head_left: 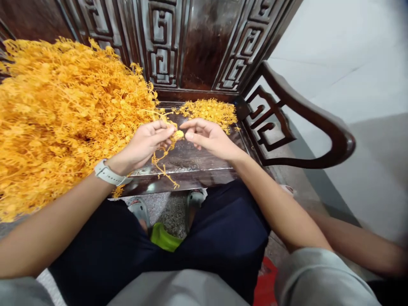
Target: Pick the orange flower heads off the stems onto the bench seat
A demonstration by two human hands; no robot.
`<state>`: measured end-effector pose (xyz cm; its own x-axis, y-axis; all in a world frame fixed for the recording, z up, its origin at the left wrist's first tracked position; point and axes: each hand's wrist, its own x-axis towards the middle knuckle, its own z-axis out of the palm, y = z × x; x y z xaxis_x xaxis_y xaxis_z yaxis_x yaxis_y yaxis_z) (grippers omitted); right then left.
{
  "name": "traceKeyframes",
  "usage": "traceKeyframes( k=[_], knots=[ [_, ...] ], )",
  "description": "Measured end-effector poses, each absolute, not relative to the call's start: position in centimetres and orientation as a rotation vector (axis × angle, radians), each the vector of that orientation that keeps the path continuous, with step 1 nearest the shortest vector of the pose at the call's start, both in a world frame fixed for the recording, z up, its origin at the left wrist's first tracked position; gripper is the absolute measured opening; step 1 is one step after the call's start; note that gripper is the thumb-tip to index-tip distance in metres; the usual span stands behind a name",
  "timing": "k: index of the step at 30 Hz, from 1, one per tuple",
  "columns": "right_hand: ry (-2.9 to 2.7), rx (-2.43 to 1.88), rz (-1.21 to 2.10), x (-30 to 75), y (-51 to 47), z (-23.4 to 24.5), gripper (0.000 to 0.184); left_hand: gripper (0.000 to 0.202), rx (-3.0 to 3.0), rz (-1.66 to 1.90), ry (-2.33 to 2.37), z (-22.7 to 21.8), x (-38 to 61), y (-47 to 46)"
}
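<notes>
My left hand (153, 138) is closed, pinching a yellow-orange plastic sprig (162, 170) between thumb and fingers. Its thin branching stem dangles below the hand over the bench. A small rounded yellow flower piece (179, 134) sticks out past my left fingertips. Close to that piece, my right hand (210, 138) has its index finger and thumb apart, its other fingers curled under; I see nothing held in it. Beyond my right hand lies a small pile of loose yellow-orange pieces (210, 111). A large heap of similar sprigs (70, 114) rises at the left.
The dark wooden bench (204, 163) has a carved backrest (200, 46) and a curved armrest (338, 140) at the right. Under my legs is a green plastic object (165, 238); something red (266, 282) is at the lower right. Another person's arm (360, 242) shows at the right.
</notes>
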<state>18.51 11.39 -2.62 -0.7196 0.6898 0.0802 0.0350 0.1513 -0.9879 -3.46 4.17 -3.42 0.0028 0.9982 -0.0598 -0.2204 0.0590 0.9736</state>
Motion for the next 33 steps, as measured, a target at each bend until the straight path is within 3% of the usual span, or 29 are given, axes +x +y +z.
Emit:
traceKeyframes(
  k=[4,10,12,15,18,21,25,29,33],
  knots=[
    [-1.946,-0.537,1.410,17.9,10.6,-3.4,0.040,0.036,1.101,1.274,1.074,-3.9,-2.8,3.6],
    [-2.018,-0.436,1.303,18.1,9.7,-2.4,0.036,0.020,1.182,1.360,1.124,-3.7,-2.1,3.2],
    [-2.083,-0.325,1.493,18.3,8.5,-1.2,0.032,0.022,1.106,1.500,1.209,-3.6,-3.0,4.0],
    [-2.221,0.101,2.042,18.8,6.6,0.8,0.028,0.028,0.950,1.684,1.301,-3.6,-6.0,5.6],
    [-2.387,0.452,2.329,19.7,6.7,2.0,0.029,0.024,0.881,1.592,1.179,-3.5,-8.5,6.3],
    [-2.203,0.085,2.107,20.8,9.1,1.9,0.029,0.016,0.873,1.418,1.036,-3.3,-8.7,5.7],
    [-1.321,-0.539,1.669,21.7,13.6,0.5,0.035,0.013,0.924,1.313,0.996,-2.8,-7.0,4.5],
    [-0.943,-0.849,1.621,21.8,16.2,-1.4,0.032,0.010,0.949,1.261,0.965,-2.5,-5.4,4.2],
    [-0.983,-0.792,1.632,21.1,15.6,-1.8,0.031,0.010,0.963,1.216,0.930,-2.6,-4.2,4.0]
  ],
)
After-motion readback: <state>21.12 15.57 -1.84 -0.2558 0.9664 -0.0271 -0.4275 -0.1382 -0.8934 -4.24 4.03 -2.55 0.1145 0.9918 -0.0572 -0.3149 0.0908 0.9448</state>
